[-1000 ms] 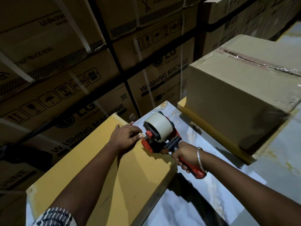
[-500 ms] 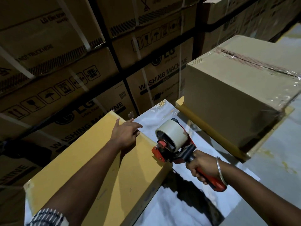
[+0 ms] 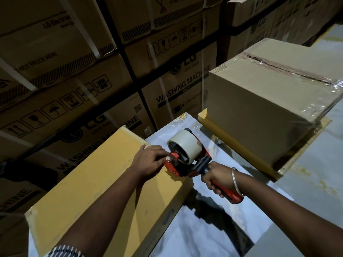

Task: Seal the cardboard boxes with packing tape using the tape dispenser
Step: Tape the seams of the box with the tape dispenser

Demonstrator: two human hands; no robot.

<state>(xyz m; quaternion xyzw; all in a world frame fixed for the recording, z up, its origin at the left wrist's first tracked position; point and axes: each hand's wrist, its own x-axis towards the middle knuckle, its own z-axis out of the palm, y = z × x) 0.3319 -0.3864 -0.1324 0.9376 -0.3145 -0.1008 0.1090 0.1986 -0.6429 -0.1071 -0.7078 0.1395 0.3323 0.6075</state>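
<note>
Right hand [image 3: 216,178] grips the tape dispenser [image 3: 185,160] at the yellow box [image 3: 104,182] right edge. Left hand [image 3: 150,160], fingers flat, touches its front. Anchor the tape end firmly, then pull straight.

Right hand [image 3: 216,176] holds tape dispenser [image 3: 185,156] on yellow box [image 3: 104,182].
</note>
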